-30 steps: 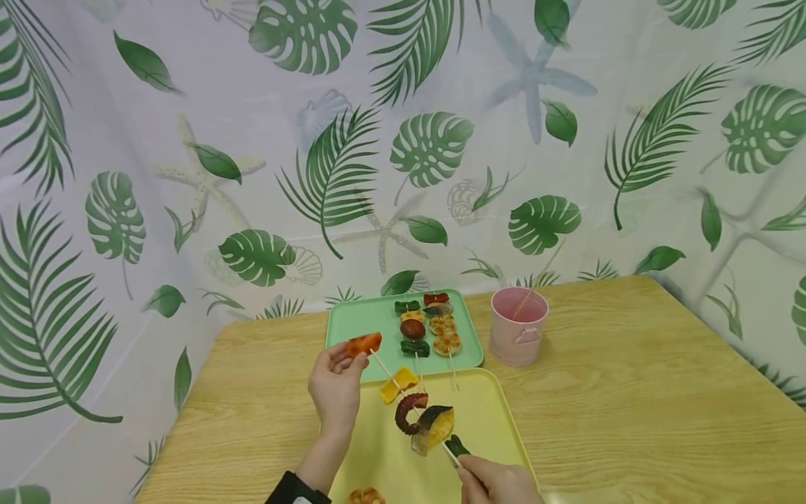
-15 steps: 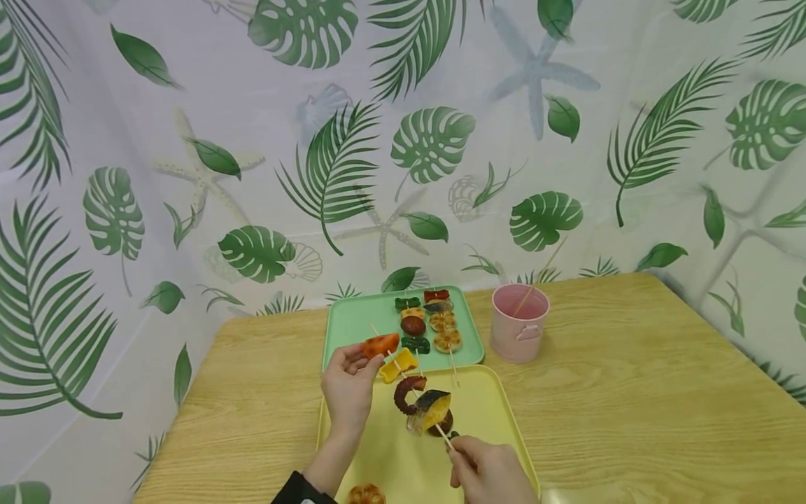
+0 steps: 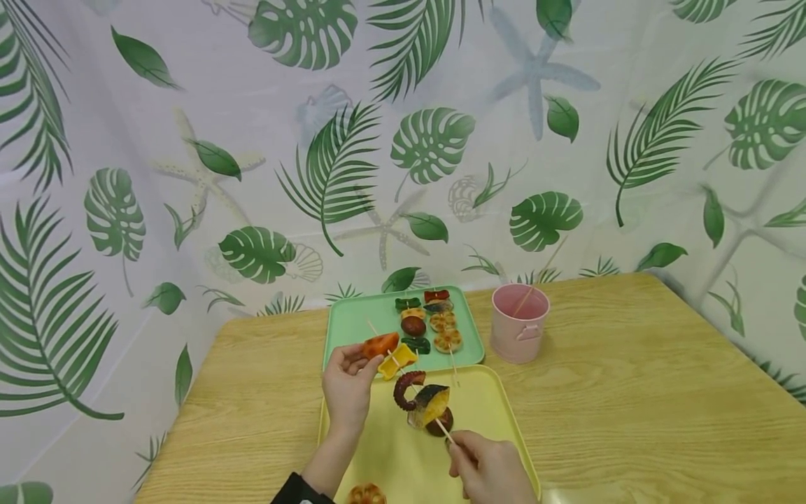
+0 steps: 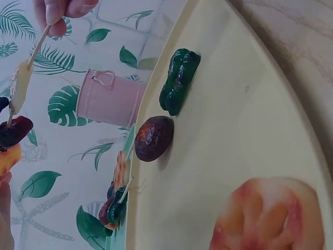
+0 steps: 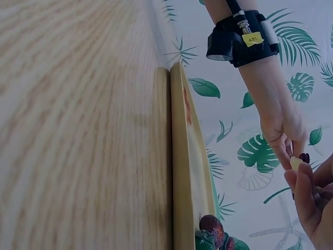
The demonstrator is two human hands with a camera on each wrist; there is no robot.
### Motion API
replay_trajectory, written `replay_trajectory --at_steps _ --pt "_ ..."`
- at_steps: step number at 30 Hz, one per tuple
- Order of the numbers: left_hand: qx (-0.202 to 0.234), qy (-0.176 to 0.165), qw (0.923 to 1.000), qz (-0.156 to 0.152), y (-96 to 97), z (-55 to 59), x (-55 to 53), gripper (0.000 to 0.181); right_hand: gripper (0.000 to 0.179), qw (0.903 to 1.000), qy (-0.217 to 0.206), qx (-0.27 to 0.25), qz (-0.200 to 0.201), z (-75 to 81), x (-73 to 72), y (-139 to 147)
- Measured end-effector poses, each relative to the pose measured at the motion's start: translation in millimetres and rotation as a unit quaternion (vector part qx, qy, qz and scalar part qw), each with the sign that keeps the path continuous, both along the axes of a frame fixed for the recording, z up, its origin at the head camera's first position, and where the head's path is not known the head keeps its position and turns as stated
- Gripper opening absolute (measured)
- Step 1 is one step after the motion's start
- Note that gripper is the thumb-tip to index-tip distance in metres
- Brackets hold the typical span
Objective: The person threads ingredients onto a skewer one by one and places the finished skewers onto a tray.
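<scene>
In the head view, my left hand pinches an orange-red toy food piece on the skewer; the bare stick tip shows beyond it. My right hand grips the lower end of the wooden skewer. Threaded between the hands are a yellow piece, a curled octopus tentacle and a fish piece with dark skin. The skewer is held over a yellow tray. On that tray lie a brown mushroom cap, a green pepper piece and a lotus root slice.
Behind the yellow tray, a green tray holds two loaded skewers. To their right stands a pink bucket with a bare stick in it. A leaf-patterned cloth hangs behind the wooden table.
The skewer has gone through the orange-red piece, and its tip now sticks out beyond. My left hand has shifted right, bringing that piece close to the yellow one.
</scene>
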State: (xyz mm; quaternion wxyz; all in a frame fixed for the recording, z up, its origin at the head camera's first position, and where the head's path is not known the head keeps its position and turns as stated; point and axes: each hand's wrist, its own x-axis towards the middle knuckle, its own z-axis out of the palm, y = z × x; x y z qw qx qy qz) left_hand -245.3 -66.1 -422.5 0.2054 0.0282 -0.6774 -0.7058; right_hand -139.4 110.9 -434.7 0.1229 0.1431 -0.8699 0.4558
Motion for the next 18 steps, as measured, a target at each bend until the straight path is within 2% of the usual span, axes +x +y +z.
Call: replay_trajectory --at_steps 2,4,6,8,11,13,15,18 --pt "0.004 0.002 1.0 -0.002 0.3 -1.2 0.5 0.027 0.007 0.9997 0.02 0.012 -0.007 -1.5 -0.2 1" --pt "0.009 0.005 0.9999 -0.004 0.6 -1.9 0.8 0.026 0.006 0.9996 0.022 0.016 -0.007 -2.2 -0.8 2" --pt "0.014 0.009 0.9998 -0.007 0.4 -2.8 0.5 0.026 0.006 0.9998 -0.014 0.006 0.01 -1.9 -2.0 5" --pt "0.022 0.011 0.9996 -0.011 -0.3 -3.8 -0.2 0.026 0.011 0.9961 -0.077 -0.016 0.04 -1.1 -3.9 8" --pt "0.019 0.005 0.9997 -0.015 -2.2 -6.4 -3.0 0.026 0.017 0.9793 -0.172 -0.06 0.089 -1.8 -10.3 11" --pt "0.014 0.0 0.9998 -0.016 -4.3 -9.6 -6.2 0.026 0.018 0.9674 -0.212 -0.074 0.117 -3.3 -15.5 13" --pt "0.005 -0.006 0.9998 -0.017 -6.4 -13.8 -9.6 0.026 0.017 0.9615 -0.226 -0.074 0.138 -5.3 -20.2 12" --pt "0.007 -0.018 0.9995 -0.025 -10.7 -19.8 -16.0 0.026 0.016 0.9595 -0.226 -0.066 0.154 -6.2 -25.2 9"
